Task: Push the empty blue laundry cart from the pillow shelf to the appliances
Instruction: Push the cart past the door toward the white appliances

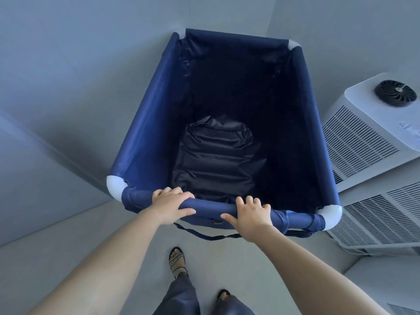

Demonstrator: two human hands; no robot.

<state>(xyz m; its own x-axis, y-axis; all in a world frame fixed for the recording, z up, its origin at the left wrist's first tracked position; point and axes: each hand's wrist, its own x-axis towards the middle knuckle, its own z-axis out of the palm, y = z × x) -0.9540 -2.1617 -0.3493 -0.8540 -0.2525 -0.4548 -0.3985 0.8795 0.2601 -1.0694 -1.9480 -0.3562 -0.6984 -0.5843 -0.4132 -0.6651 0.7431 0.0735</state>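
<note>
Left side: a plain grey wall (pixel 68 87) is standing well clear of the cart.

The left hand (pixel 171 204) is gripping the padded near rail of the navy-blue fabric laundry cart with white plastic corner caps (pixel 147 133). Its fingers are curling over the top and its thumb is lying along the near face.

The cart is sitting directly ahead of both hands. Its long axis is running away from the person toward the room corner, and its bin is showing only dark lining.

The right hand (pixel 250 214) is holding the same rail, fingers draped over it and thumb spread. It is the hand nearer the appliances.

Right side: a white box-shaped unit with a round black fan grille (pixel 363 137) and a white louvred unit (pixel 386 221) are standing just beside the cart's right wall.

Judgement: the cart is largely arriving, and any remaining push is needing only a slight rightward bias.
</note>
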